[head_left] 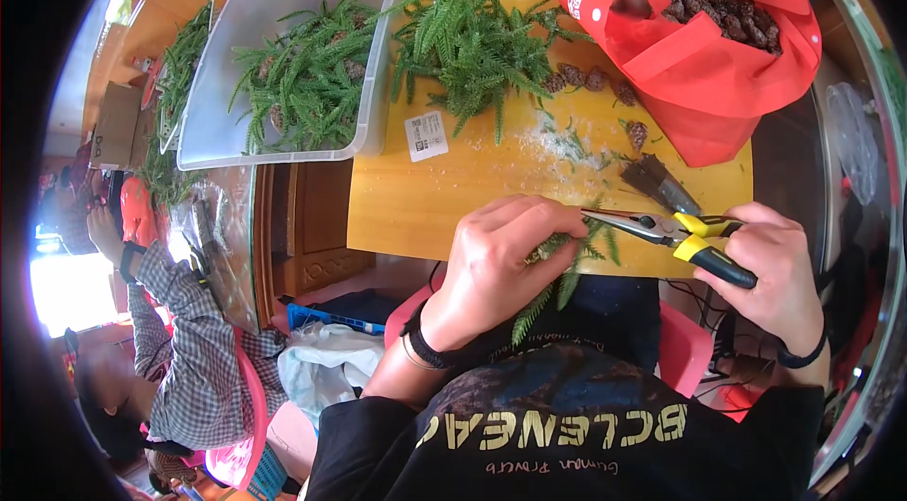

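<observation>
My left hand [510, 260] is closed, pinching a green artificial pine sprig [540, 307] whose fronds stick out below and to the right of the fingers. My right hand [777, 274] grips long-nose pliers [694, 238] with yellow and black handles. Their metal jaws point left, and the tips reach the fingertips of my left hand. Whether the jaws bite on a stem or wire there is too small to tell. Just beyond the pliers, a bundle of thin dark wires [661, 185] lies on the yellow table [453, 208]. Several loose pine cones [595, 79] rest farther back.
A translucent bin [213, 85] at left holds green sprigs and cones. Another sprig pile [472, 43] lies beside it, near a white label [426, 135]. A red bag [727, 85] full of pine cones stands far right. A co-worker in a checkered sleeve [198, 350] sits at left.
</observation>
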`<state>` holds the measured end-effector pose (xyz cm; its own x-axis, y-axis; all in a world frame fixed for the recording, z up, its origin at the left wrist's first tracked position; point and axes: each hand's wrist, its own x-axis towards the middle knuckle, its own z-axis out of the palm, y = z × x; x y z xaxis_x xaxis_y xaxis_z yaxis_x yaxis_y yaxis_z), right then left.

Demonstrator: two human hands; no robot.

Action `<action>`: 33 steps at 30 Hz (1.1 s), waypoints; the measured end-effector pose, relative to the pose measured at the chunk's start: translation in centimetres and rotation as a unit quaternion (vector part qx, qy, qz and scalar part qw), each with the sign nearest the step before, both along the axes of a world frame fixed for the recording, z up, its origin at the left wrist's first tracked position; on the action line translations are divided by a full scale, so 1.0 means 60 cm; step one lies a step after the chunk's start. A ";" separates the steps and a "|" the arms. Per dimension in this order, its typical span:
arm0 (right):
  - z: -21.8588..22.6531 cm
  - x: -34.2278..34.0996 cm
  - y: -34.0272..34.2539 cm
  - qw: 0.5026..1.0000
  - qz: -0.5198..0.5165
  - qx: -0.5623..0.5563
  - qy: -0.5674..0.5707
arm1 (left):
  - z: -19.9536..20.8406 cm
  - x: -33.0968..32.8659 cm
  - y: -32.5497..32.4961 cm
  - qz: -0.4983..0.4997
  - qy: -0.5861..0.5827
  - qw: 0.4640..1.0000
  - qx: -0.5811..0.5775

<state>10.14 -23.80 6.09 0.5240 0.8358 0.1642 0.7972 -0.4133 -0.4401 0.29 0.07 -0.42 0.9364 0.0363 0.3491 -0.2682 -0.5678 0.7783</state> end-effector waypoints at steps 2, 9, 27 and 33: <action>0.017 0.005 0.001 1.000 0.004 -0.005 0.012 | -0.012 0.001 0.000 -0.016 0.050 0.985 -0.163; 0.007 0.015 0.005 0.991 0.004 -0.012 0.136 | -0.054 0.009 0.000 -0.110 0.052 0.918 -0.377; -0.072 -0.017 0.088 0.926 -0.121 0.203 0.293 | -0.044 0.010 -0.028 -0.031 0.096 0.902 -0.420; -0.090 -0.022 0.082 0.909 -0.109 0.231 0.330 | -0.053 0.015 -0.034 -0.039 0.091 0.877 -0.469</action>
